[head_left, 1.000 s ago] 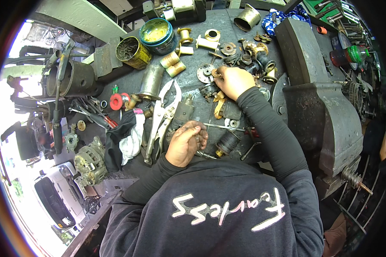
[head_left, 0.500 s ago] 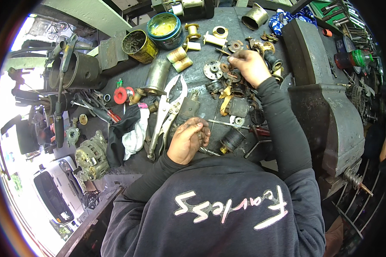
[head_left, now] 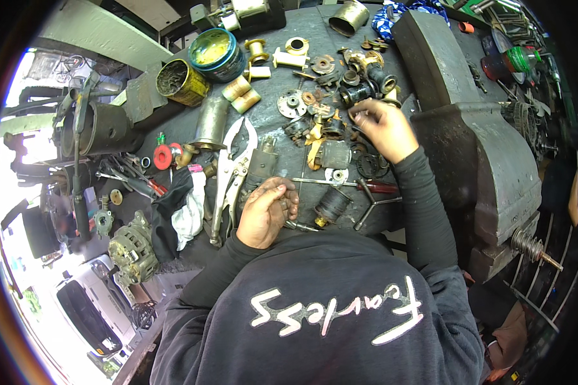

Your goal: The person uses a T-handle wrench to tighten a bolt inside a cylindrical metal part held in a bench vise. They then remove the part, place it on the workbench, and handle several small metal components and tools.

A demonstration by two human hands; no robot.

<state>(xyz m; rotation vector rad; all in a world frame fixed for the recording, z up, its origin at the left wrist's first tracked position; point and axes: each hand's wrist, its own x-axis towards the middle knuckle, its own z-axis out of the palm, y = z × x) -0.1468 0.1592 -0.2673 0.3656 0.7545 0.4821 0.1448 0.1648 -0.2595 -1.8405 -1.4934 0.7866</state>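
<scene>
Right grip: fingertips of the right hand [head_left: 386,130] drawn together; the pictures do not show whether a part is pinched (fingers block the view).
Left grip: left hand [head_left: 263,213] loosely curled; contents cannot be told.
Work position: heap of metal parts [head_left: 332,128], 1 o'clock from centre; right hand at its 3 o'clock edge.
Nearest left hand: locking pliers [head_left: 236,170], one, toward 10 o'clock; grey cylinder [head_left: 261,165], one, toward 12 o'clock.
Containers: two, near 11 o'clock; blue tub [head_left: 228,67] and yellow can [head_left: 199,86].
Tan bushings [head_left: 245,101]: two, side by side, 11 o'clock.
Flanged disc [head_left: 290,104]: one, 12 o'clock, at the heap's edge.
Screwdriver [head_left: 382,188]: one, red-handled, 3 o'clock.
Obscured: heap pieces overlap, preventing a full count.
Cut off: blue patterned cloth [head_left: 384,22], 1 o'clock, at the upper rim.
</scene>
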